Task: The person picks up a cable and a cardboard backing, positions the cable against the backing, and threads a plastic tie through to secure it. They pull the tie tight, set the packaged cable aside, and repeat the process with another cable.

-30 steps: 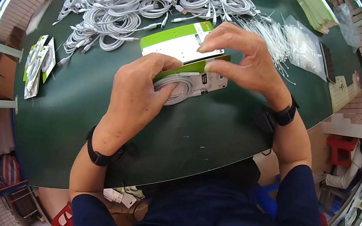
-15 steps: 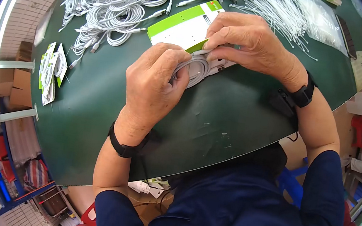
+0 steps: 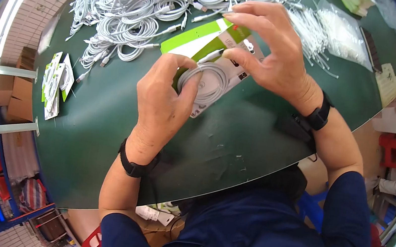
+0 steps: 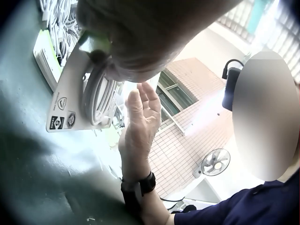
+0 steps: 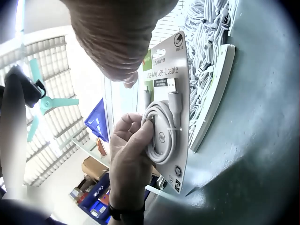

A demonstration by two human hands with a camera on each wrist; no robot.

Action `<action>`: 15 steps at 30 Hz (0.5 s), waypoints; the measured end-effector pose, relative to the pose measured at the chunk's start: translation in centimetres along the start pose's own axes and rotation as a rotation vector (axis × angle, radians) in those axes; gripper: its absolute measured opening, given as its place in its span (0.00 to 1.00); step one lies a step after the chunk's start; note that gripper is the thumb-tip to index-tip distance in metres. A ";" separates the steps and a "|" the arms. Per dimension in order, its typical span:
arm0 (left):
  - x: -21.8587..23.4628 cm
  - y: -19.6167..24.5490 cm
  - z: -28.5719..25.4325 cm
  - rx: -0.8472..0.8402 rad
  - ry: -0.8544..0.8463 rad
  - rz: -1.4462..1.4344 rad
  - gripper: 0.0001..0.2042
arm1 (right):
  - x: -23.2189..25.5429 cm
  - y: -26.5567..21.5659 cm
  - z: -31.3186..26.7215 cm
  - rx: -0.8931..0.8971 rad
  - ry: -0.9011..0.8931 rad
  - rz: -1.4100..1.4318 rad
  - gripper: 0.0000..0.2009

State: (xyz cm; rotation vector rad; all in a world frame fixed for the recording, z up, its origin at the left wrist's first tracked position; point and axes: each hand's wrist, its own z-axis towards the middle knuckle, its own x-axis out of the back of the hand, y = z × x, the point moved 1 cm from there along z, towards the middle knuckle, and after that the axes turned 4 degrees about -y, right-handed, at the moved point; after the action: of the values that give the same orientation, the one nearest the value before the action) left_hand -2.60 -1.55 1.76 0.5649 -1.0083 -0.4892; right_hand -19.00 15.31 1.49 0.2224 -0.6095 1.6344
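A dark green table is filling the middle of the head view, its curved front edge running above the person's dark blue clothing, with small scraps lying at centre. A heap of grey cables is spreading along the top, white ties and a clear bag are lying at upper right, and several packs are resting at the left. Beyond the table, cartons are standing at the left and a red stool at the right. The left hand is reaching up from below, its thumb over the near side of the coil and its fingers curling behind, gripping the coil against the card at centre. The card is slanting just beside the card stack. The right hand is coming in from the right, fingers arched well away from the thumb and holding nothing; the thumb tip is lying by the plug, but whether it is touching cannot be told. The right wrist view is showing print the head view leaves too small, "USB-A to USB-C cable", plus a tie around the coil and a teal ceiling fan. The left wrist view is showing a wall fan and windows behind the right hand's extended fingers.
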 end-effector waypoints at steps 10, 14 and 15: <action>-1.9 -0.9 -0.4 0.242 0.068 -0.456 0.08 | -0.7 -3.8 -0.4 -0.028 -0.285 -0.259 0.15; -2.4 -1.0 -0.5 0.195 0.078 -0.432 0.07 | -1.3 -3.9 -1.2 -0.001 -0.309 -0.294 0.12; -2.4 -1.0 -0.5 0.192 0.079 -0.435 0.07 | -1.3 -3.9 -1.2 0.006 -0.313 -0.290 0.12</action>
State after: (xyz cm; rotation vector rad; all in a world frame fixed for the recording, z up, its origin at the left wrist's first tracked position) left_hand -3.33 -0.64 -0.65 0.9779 -0.8609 -0.7519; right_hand -14.75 14.96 0.81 0.5533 -0.7704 1.3303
